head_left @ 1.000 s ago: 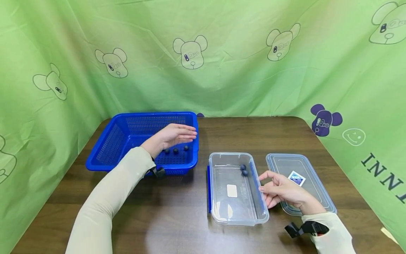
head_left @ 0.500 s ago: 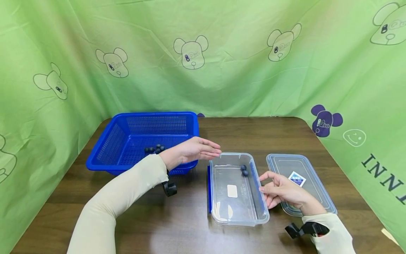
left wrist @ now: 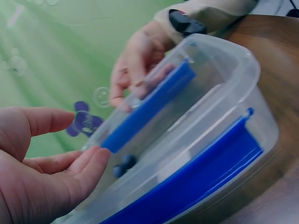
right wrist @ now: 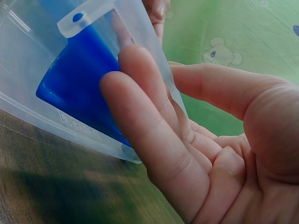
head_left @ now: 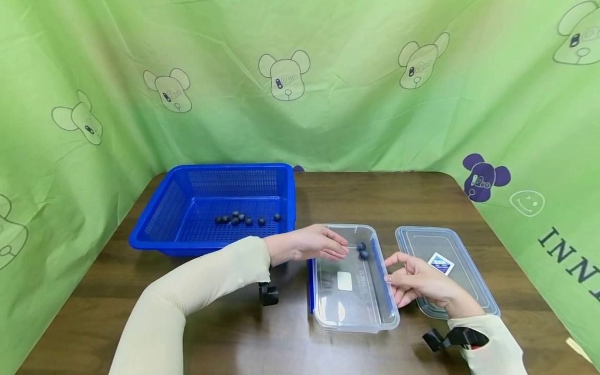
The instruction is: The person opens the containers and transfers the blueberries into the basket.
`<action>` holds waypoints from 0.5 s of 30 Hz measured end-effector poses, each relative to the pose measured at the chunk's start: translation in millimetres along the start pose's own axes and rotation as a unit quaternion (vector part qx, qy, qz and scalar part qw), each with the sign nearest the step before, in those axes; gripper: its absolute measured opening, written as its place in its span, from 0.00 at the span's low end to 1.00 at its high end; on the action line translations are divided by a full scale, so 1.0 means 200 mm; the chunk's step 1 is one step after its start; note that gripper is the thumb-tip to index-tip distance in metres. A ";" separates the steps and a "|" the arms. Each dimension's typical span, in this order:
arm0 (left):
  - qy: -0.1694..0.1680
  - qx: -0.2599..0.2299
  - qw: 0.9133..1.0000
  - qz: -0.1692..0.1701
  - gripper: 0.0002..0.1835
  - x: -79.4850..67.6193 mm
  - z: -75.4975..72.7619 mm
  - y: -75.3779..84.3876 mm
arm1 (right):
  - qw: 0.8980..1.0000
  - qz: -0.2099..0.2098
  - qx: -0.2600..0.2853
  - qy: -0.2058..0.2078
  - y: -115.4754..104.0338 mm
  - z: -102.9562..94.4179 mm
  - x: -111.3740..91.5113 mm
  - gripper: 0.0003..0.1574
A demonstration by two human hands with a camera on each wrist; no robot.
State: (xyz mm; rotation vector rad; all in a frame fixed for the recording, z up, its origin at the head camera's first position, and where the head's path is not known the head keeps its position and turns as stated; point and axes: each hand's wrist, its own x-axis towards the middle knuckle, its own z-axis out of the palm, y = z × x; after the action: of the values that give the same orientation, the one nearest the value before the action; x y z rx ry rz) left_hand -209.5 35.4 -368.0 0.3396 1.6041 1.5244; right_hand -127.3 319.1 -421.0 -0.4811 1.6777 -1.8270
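Note:
My left hand [head_left: 323, 242] hangs over the near-left part of a clear plastic food container [head_left: 328, 320]. In the left wrist view its thumb stands apart from the loosely bent fingers [left wrist: 86, 175], and nothing shows between them. Two blueberries [head_left: 362, 250] lie inside the container by its right wall. My right hand [head_left: 419, 281] holds the container's right side; in the right wrist view the thumb is at the rim, with fingers [right wrist: 135, 116] beside the blue latch [right wrist: 79, 74]. A blue latch [left wrist: 201, 172] also hangs down the left side.
A blue plastic basket [head_left: 161, 213] stands at the back left, with several blueberries [head_left: 241, 217] on its floor. The clear lid [head_left: 457, 281] with a sticker lies right of the container, close behind the right hand. A green printed curtain [head_left: 347, 120] borders the wooden table [head_left: 365, 198].
My left hand has moved right and nearer, from above the basket to above the container, uncovering the blueberries in the basket. The right hand keeps its hold; two blueberries stay in the container.

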 end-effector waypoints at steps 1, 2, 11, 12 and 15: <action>-0.001 0.001 1.000 -0.006 0.22 0.01 0.01 -0.01 | 1.000 0.000 -0.001 0.000 0.00 0.00 0.00 0.14; 0.001 0.003 1.000 -0.009 0.22 0.02 0.03 -0.02 | 1.000 0.000 0.000 -0.001 0.00 0.00 0.00 0.14; 0.025 0.006 0.999 -0.029 0.23 0.19 0.16 -0.06 | 1.000 -0.006 0.008 -0.011 0.00 -0.01 0.00 0.13; 0.030 0.007 0.999 -0.032 0.23 0.21 0.16 -0.07 | 1.000 -0.007 0.008 -0.011 0.00 -0.01 0.00 0.13; 0.049 0.012 0.998 -0.041 0.20 0.25 0.17 -0.07 | 1.000 -0.005 0.007 -0.010 0.00 -0.01 0.00 0.13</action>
State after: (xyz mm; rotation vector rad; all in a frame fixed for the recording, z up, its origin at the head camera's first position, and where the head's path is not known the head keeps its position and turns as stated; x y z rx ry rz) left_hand -209.6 90.7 -397.4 0.2138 1.6931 1.4797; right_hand -128.3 319.5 -422.1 -0.5016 1.6509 -1.8338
